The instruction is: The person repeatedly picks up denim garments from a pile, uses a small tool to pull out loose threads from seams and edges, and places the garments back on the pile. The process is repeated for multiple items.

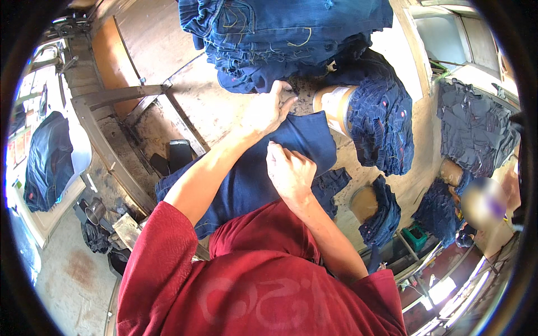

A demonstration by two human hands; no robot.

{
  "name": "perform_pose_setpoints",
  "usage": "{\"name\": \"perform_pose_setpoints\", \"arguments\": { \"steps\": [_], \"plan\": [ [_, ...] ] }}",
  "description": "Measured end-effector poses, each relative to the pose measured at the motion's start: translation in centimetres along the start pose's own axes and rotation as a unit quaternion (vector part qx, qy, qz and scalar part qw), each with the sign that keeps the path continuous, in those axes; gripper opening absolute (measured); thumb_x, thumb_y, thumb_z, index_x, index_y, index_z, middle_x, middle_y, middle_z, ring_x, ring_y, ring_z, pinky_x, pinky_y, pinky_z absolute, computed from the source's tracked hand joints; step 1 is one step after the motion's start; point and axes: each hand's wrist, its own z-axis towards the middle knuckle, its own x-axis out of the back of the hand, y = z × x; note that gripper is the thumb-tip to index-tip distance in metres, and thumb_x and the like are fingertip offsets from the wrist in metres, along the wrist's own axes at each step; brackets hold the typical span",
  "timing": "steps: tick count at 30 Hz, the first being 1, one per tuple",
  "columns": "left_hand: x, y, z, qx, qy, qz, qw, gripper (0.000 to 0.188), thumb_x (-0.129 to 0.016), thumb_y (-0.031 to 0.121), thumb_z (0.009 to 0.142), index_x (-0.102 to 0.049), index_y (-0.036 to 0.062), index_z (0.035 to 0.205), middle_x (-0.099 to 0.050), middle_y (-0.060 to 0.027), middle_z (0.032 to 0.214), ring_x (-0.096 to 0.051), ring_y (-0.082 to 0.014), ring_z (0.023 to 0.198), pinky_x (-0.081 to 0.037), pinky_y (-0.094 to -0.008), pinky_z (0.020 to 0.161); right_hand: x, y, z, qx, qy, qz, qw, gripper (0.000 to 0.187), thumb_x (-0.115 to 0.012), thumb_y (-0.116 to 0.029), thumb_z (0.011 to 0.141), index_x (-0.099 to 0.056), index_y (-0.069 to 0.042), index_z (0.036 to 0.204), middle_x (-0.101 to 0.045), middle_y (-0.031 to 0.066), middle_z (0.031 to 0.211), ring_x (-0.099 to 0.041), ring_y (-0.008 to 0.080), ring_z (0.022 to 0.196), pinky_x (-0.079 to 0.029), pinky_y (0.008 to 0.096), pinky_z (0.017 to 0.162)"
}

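Note:
A dark blue denim garment (241, 185) lies across my lap and reaches forward to a folded edge under my hands. Just past that edge, my left hand (268, 109) has its fingers curled, thumb close to the index finger. A small dark bit shows near those fingertips, too small to name. Closer to me, my right hand (292, 172) is closed over the denim, thumb against the curled fingers. Whatever it pinches is hidden. Beyond both hands rises a thick stack of blue jeans (280, 39) with loose pale threads hanging from it.
Right of the stack, more denim (384, 117) drapes over a brown cardboard drum (336, 106). Further right lie another denim-covered drum (364, 203), dark grey garments (473, 126) and a green crate (414, 236). A person (485, 204) is at the far right. A wooden frame (123, 95) stands left.

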Motion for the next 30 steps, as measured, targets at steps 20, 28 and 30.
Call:
{"name": "perform_pose_setpoints", "arguments": {
  "steps": [20, 28, 30],
  "plan": [
    [-1.1, -0.7, 0.1, 0.028, 0.038, -0.062, 0.997, 0.043, -0.074, 0.027, 0.105, -0.055, 0.0094, 0.139, -0.065, -0.021, 0.064, -0.072, -0.0439, 0.063, -0.056, -0.0532, 0.061, 1.1, 0.5, -0.2, -0.004, 0.001, 0.012, 1.0, 0.004, -0.082, -0.011, 0.095, -0.079, -0.013, 0.096, -0.074, 0.0, 0.073, -0.067, 0.0169, 0.056, -0.053, 0.0323, 0.051],
    [-1.2, -0.7, -0.1, 0.067, 0.019, -0.07, 0.995, 0.042, -0.072, 0.027, 0.106, -0.055, 0.0102, 0.14, -0.065, -0.0212, 0.064, -0.07, -0.0439, 0.061, -0.055, -0.0535, 0.06, 2.1, 0.4, -0.9, 0.009, -0.045, 0.007, 0.999, 0.007, -0.082, -0.013, 0.094, -0.076, -0.015, 0.092, -0.068, 0.0014, 0.066, -0.063, 0.0192, 0.052, -0.051, 0.0345, 0.049],
    [-1.3, -0.8, -0.1, 0.064, 0.019, -0.063, 0.996, 0.041, -0.072, 0.027, 0.106, -0.055, 0.0102, 0.14, -0.066, -0.0213, 0.064, -0.071, -0.0431, 0.061, -0.055, -0.053, 0.06, 3.7, 0.1, -2.3, 0.005, -0.055, 0.014, 0.998, 0.007, -0.082, -0.015, 0.094, -0.076, -0.013, 0.095, -0.069, 0.0025, 0.067, -0.064, 0.0222, 0.052, -0.051, 0.0363, 0.049]
  ]
}}
